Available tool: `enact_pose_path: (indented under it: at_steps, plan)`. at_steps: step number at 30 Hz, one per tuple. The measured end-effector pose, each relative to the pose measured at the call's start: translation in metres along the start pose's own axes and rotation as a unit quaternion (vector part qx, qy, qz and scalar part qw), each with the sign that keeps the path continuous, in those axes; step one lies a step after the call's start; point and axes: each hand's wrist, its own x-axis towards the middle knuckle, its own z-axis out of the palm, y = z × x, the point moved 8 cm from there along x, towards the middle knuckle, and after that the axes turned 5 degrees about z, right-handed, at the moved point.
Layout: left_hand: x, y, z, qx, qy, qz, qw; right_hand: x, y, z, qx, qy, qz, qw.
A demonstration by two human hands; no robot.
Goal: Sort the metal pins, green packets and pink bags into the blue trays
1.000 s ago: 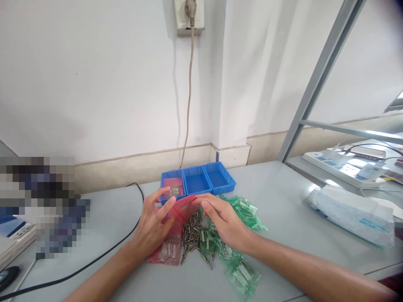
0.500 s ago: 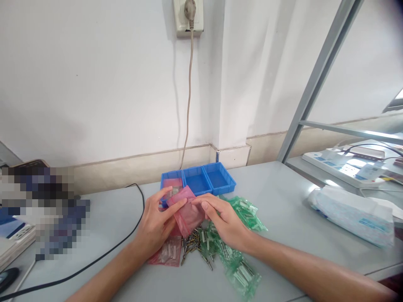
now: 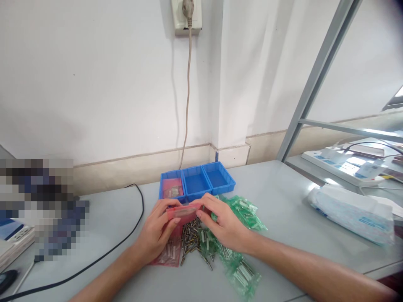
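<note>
Red half-clear plastic makes the small bag [image 3: 182, 212] that both hands hold between them, just above the grey surface [image 3: 283, 201]. The left hand [image 3: 157, 237] pinches the left end of it with thumb and fingers. The right hand [image 3: 225, 226] pinches the right end in the same way, so both hands are closed on it.

The small bag is near the middle of the surface, just on the near side of three blue trays [image 3: 217, 178] that stand in a row. The left tray has a second red bag [image 3: 172, 188] inside. Under the held bag lies a heap of small metal pins [image 3: 192, 239]. A third red bag [image 3: 168, 253] lies flat under the left wrist. Green bags [image 3: 244, 209] with pins inside are spread around the right hand.

At the right side a white packet [image 3: 349, 214] carries blue print, too blurred to read.
</note>
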Motion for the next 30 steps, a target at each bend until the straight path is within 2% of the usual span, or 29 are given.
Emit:
enact_pose_path:
  at_steps: [6,10,14,23,28,30]
  plan:
    - [-0.005,-0.001,0.008,-0.002,-0.018,-0.011,1.0,0.0,0.006,0.0,-0.015,0.026,0.02,0.999]
    - [-0.005,-0.003,0.01,0.013,-0.03,-0.03,0.999,-0.001,0.014,0.002,0.023,0.024,0.067,0.997]
    - [-0.004,0.001,0.008,0.023,-0.031,-0.02,0.999,-0.001,0.02,0.002,0.075,0.018,0.101,0.992]
    - [-0.002,0.017,-0.01,0.11,0.04,0.071,0.991,0.0,0.033,-0.001,0.136,0.05,0.14,0.979]
    - [-0.001,0.024,-0.001,0.114,-0.017,0.135,0.984,0.0,0.034,0.0,0.15,0.043,0.142,0.977]
    - [-0.002,0.025,0.0,0.113,-0.023,0.151,0.982,0.0,0.034,0.001,0.169,0.037,0.146,0.974]
